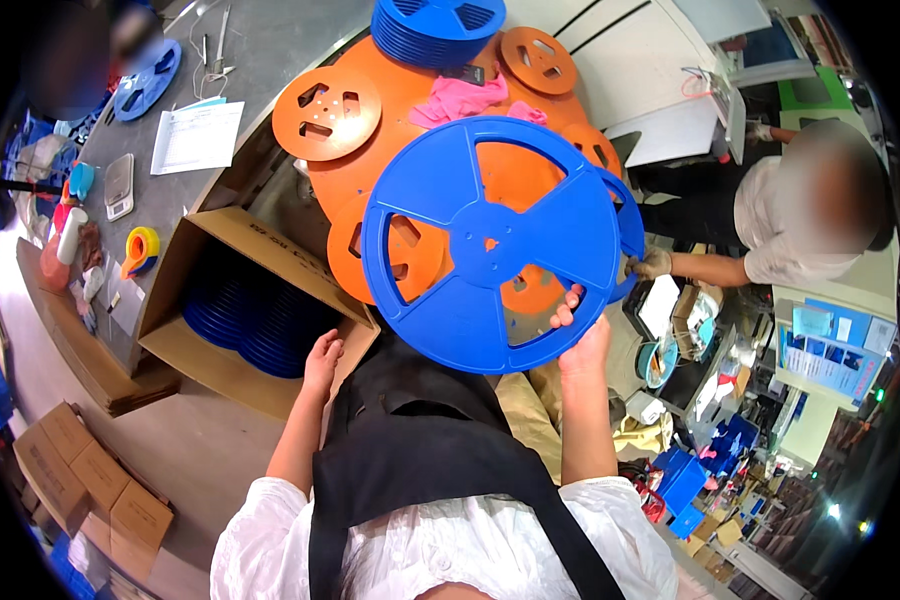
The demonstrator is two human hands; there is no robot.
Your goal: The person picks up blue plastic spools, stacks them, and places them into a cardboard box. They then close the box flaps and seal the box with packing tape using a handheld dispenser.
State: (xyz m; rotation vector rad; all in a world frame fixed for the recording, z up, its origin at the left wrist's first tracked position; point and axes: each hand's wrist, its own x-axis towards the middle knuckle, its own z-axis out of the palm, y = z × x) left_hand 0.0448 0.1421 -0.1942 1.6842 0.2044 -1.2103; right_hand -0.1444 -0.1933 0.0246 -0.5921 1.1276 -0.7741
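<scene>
A large blue plastic reel (491, 240) with wide cut-out windows is held up in front of me, tilted to face me. My right hand (582, 338) grips its lower right rim, the fingers coming through a window. My left hand (322, 362) is empty, its fingers loosely stretched, beside an open cardboard box (245, 385). Inside the box stand rows of dark blue reels (270, 325). Behind the held reel is an orange machine table (410, 110) with several round orange plates (327, 113), partly hidden by the reel.
A stack of blue reels (437, 40) and pink cloth (460, 100) lie on the orange machine. A co-worker's gloved hand (652, 264) is by another blue reel (627, 225) at right. The grey bench at left carries paper (198, 137), a scale (119, 187) and yellow tape (140, 252).
</scene>
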